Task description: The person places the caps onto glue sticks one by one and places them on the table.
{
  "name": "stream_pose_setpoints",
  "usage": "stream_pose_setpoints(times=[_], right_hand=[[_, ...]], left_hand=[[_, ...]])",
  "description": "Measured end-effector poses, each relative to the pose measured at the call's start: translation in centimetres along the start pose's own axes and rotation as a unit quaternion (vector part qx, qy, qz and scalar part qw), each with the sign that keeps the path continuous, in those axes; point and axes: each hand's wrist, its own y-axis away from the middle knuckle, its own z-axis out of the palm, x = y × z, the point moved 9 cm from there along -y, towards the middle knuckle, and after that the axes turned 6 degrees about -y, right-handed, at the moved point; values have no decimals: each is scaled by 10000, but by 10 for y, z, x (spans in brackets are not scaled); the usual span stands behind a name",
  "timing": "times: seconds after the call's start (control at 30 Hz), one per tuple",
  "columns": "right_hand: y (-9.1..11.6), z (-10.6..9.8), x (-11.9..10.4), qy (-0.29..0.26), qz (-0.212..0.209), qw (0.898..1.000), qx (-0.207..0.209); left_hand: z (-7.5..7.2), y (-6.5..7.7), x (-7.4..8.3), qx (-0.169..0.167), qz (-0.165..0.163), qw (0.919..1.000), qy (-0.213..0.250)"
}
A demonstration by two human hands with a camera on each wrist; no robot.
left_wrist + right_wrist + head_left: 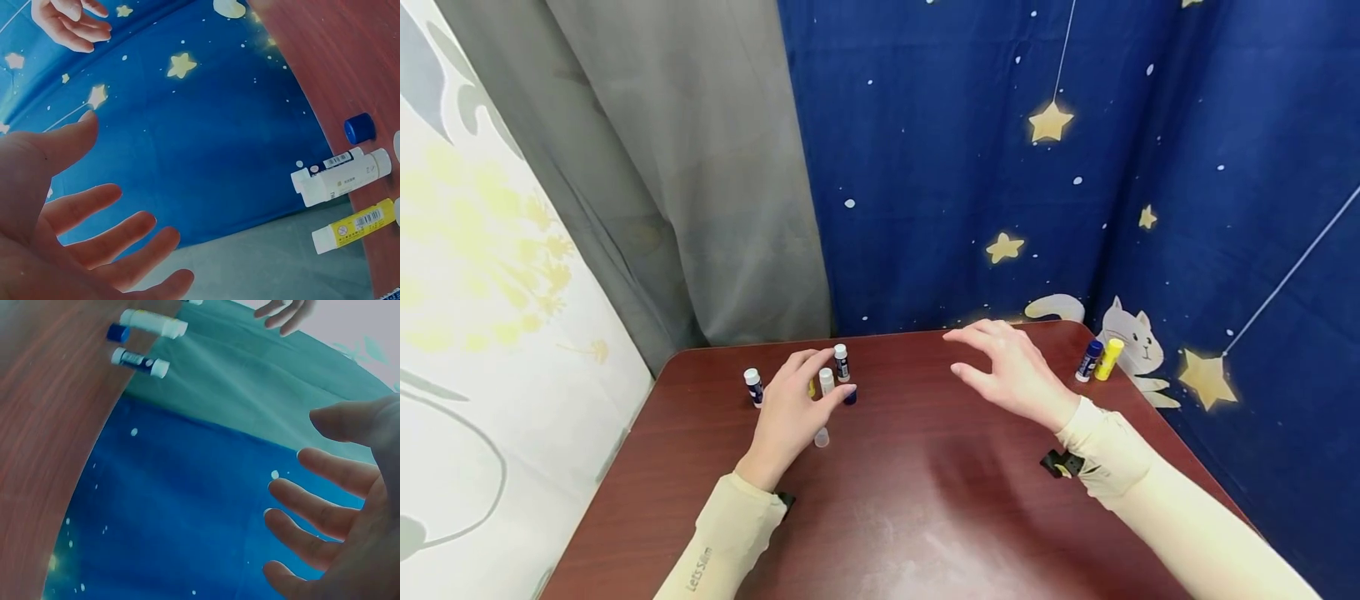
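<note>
My left hand (788,408) hovers over the left part of the table, its fingers spread and nothing held. Near its fingers stand a white glue stick (827,381), a dark blue glue stick with a white top (842,365) and a blue cap (851,396). A yellow glue stick (359,226), partly hidden by the hand in the head view, shows clearly in the left wrist view. Left of the hand is another dark blue glue stick (754,389); a small translucent cap (822,437) lies nearer me. Raised over the right side, my right hand (1017,371) is empty, fingers extended.
At the table's back right corner stand a blue glue stick (1088,362) and a yellow glue stick (1108,360), side by side. Grey (745,167) and blue star-patterned (925,167) curtains hang behind the brown table (895,500). A pale patterned surface (490,333) is at left.
</note>
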Motion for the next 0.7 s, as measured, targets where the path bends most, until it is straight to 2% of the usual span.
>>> stream_pose_setpoints(times=[0.33,0.53,0.7], right_hand=[[7,17,-15,-454,77,9987,234],[15,23,-12,-876,342,9943,500],[23,31,-10,-1181,487,9903,543]], left_hand=[[1,2,7,61,11,9999,109],[3,8,8,33,-120,9996,272],[5,14,10,68,-66,9992,386]])
